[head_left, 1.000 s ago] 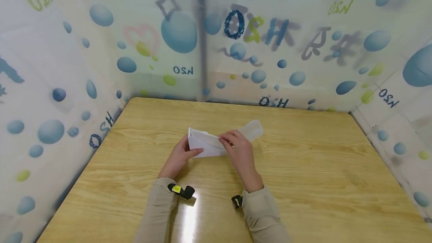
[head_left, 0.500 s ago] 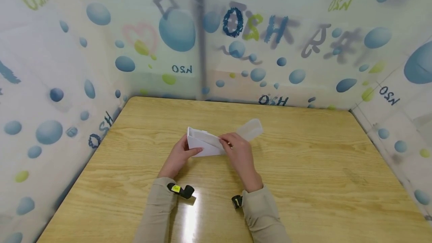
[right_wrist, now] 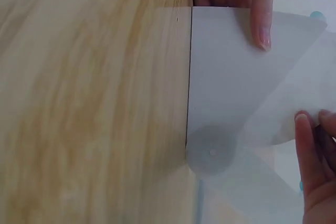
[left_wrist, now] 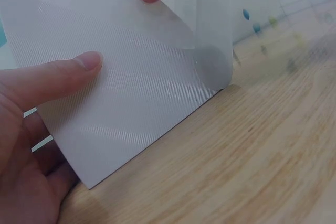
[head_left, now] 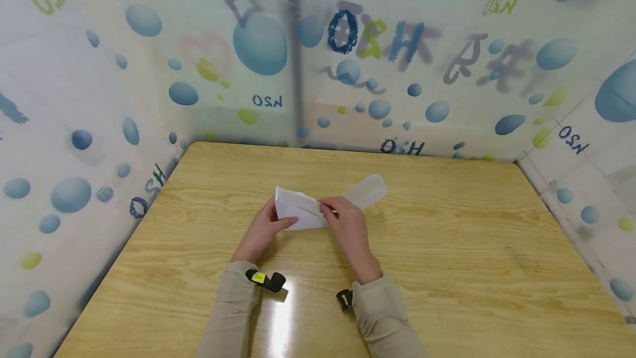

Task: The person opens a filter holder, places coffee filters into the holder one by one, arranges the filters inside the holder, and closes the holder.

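A white, box-like holder [head_left: 309, 221] with a slanted edge and a finely ridged side [left_wrist: 142, 100] stands on the table. My left hand [head_left: 259, 232] grips its left end, thumb on the front face. My right hand [head_left: 350, 224] pinches a pale, thin edge at the holder's slanted side. Beyond that hand, a translucent flap [head_left: 370, 189] with rounded corners sticks out to the right. In the right wrist view a translucent rounded end [right_wrist: 211, 150], with a small dot in it, overlaps the holder's lower corner. How the flap joins the holder cannot be told.
A wood-grain table [head_left: 472, 247] lies under both hands. Printed curtains [head_left: 427, 76] with blue and green spots rise along its back and sides. Each sleeve cuff has a small black camera [head_left: 270, 282] on it.
My right hand has shifted slightly left along the holder, still pinching the pale edge. The left hand keeps its grip. The whole view has moved slightly with the head.
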Demonstrator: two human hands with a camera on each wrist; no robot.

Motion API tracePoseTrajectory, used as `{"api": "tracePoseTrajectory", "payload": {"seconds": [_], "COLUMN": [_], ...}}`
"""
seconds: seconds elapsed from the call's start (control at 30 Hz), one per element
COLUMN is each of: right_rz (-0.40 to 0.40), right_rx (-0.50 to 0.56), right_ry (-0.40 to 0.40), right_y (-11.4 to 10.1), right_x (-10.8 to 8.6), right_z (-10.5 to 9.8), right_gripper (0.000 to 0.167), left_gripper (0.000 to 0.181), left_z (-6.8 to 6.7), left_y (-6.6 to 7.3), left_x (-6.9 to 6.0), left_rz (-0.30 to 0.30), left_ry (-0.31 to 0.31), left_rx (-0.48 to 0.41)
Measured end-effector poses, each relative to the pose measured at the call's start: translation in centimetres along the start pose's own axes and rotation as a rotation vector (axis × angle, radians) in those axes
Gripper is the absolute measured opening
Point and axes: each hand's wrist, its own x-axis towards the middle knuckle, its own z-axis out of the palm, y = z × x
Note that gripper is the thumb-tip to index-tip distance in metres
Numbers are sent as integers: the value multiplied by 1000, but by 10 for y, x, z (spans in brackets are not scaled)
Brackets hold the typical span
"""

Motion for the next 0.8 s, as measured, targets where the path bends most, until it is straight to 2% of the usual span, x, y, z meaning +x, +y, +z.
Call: {"api": "tracePoseTrajectory", "payload": {"seconds": [0.17,0.4,0.8], "right_rz": [15,73,122], "right_rx": [43,26,23], "right_ry": [-7,-61,-94], "right_y": [-3,0,3], "right_x": [0,-2,-4], "right_z": [1,2,6], "right_gripper": [12,12,13], "left_gripper": [56,54,56], "left_z": [-1,0,0], "left_y": [-7,-6,-9], "left_x": [2,2,3], "left_rz": [12,6,-2], "left_ry": [5,17,20], "left_rx": [13,12,-15]}}
